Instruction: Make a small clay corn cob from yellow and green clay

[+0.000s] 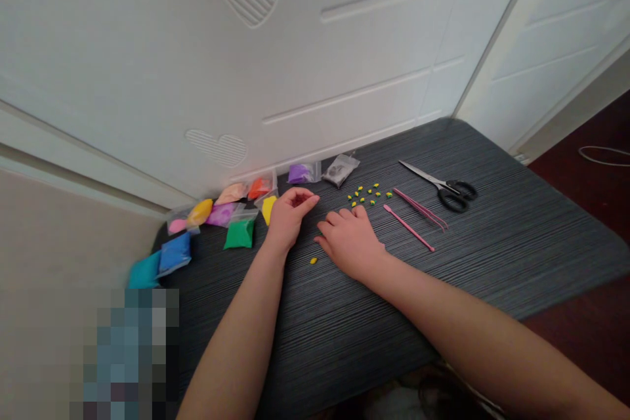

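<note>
My left hand (290, 213) hovers above the dark table, thumb and fingertips brought together in a pinch; whatever lies between them is too small or hidden to make out. To its right, my right hand (350, 241) is palm down low over the table, fingers loosely bent and apart, with no held thing visible. A small yellow clay piece (314, 261) lies just below the two hands. Beyond the right hand sit several tiny yellow-and-green clay pieces (362, 200) in loose rows. Pink tweezers (420, 209) and a slim pink modelling tool (408, 228) lie to its right.
Black-handled scissors (440, 185) lie at the back right of the dark table (522, 236). Bags of coloured clay line the back left, among them a green bag (239, 234), a blue bag (175, 252) and a purple bag (301, 174). A white panel (344, 79) stands behind.
</note>
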{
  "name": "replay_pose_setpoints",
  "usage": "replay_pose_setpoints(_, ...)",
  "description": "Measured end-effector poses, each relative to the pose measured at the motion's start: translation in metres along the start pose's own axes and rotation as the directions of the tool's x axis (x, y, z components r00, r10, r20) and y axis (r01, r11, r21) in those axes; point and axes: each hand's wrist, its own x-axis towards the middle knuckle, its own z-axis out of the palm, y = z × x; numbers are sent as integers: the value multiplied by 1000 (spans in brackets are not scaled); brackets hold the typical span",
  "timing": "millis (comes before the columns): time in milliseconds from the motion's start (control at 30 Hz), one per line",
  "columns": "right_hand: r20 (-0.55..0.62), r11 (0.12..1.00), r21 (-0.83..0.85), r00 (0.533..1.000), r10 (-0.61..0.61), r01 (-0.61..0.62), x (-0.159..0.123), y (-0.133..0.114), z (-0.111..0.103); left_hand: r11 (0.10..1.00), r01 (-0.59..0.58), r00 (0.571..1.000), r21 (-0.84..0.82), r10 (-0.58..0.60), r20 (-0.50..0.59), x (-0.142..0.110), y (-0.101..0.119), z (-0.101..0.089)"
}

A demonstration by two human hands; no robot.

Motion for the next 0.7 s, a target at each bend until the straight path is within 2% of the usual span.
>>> replay_pose_setpoints(167, 44, 1000, -20, 999, -6, 7, 4, 0, 4, 996, 4, 999, -86, -7, -39, 1, 0, 0)
replay_pose_setpoints(400, 41, 1000, -7, 999, -22, 22, 4, 1, -1, 993, 24, 999, -118, -27, -24, 0, 1, -2)
replay_pose_setpoints(567, 24, 989, 148, 1000, 8, -11, 3, 19, -11, 991, 28, 999, -128, -30, -13, 0, 1, -4)
replay_pose_setpoints(700, -25, 943, 331, 998, 54, -43, 4, 38, -20, 990, 26, 1000, -137, -27, -2, 0, 2, -4)
